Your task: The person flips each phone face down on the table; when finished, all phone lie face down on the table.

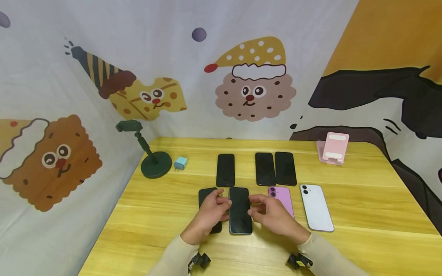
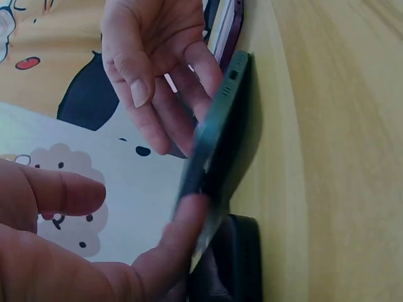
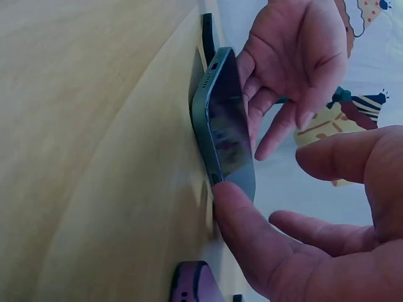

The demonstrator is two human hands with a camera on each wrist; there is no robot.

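A dark phone [image 1: 240, 211], screen up, lies between my two hands in the head view. In the right wrist view its green-grey frame [image 3: 200, 119] stands over a shadow on the tabletop. Fingers of my left hand [image 1: 210, 212] touch its left edge, the hand passing over another black phone [image 1: 203, 194] and hiding part of it. My right hand [image 1: 274, 217] has its fingertips at the right edge, its other fingers spread. Beneath and behind the right hand is a pink phone [image 1: 282, 194], back up, partly covered. To its right lies a white phone [image 1: 317, 209], also back up.
Farther back lie three black phones: one at left [image 1: 225, 170], then a pair, its left one [image 1: 265, 168] close beside its right one [image 1: 286, 168]. A dark green stand [image 1: 156, 165] and blue charger plug [image 1: 180, 163] are at back left. A pink phone stand [image 1: 335, 147] is at back right.
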